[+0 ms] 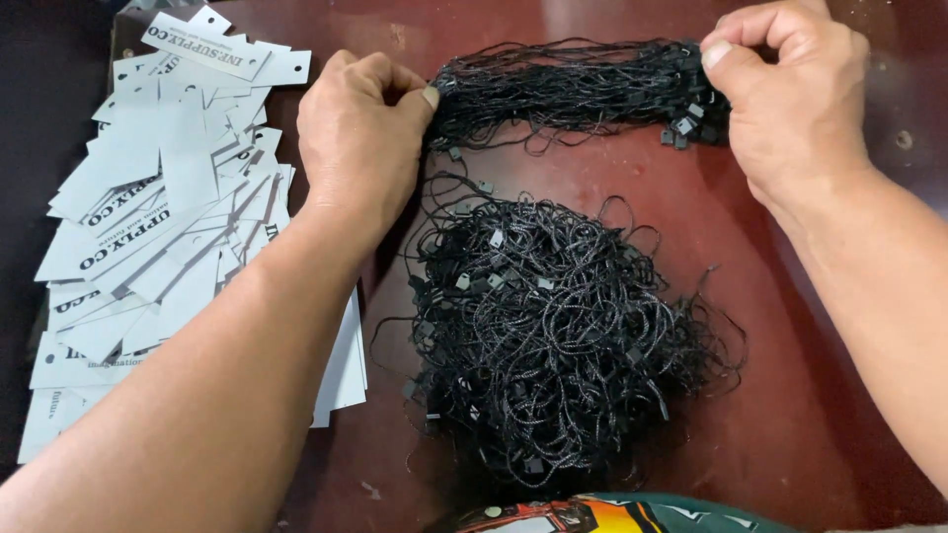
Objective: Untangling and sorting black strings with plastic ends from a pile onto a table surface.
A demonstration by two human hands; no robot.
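left hand (360, 133) pinches one end of black string bundle (573, 94) | right hand (790, 99) grips other end | loose string heap (553, 345) and white tags (168, 227) on counter (790, 415)

hands (583, 118) stretching black string bundle (573, 94), white tags (158, 227)

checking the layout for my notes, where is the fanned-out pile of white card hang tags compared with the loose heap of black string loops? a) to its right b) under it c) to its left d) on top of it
c: the white card hang tags lie spread out beyond the left hand, left of the black string heap on the dark red table.
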